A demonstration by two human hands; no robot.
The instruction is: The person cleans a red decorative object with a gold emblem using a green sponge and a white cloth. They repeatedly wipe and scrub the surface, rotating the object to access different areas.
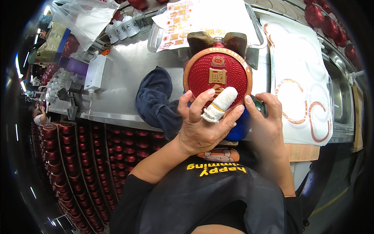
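A round, flat red bottle (200, 80) with raised gold characters leans against a dark, two-lobed support (235, 42), its neck toward the far side. An orange-gold strip (187, 74) runs around its rim. My left hand (204, 130) grips the bottle's lower left, fingers spread over the edge and face, thumb at the bottom rim. One of its fingers wears a white knitted cover (224, 100) with a yellow band. At the lower right rim my right hand (269, 119) is closed, thumb and bent fingers against the edge. Something blue (238, 126) shows beneath, partly hidden.
A dark blue cloth (154, 99) hangs over the metal bench edge on the left. White sheets with curved orange strips (290, 101) lie on the right. Behind stands a tray (156, 39) of printed sheets. A white box (97, 72) and racks of red bottles (105, 156) are leftward.
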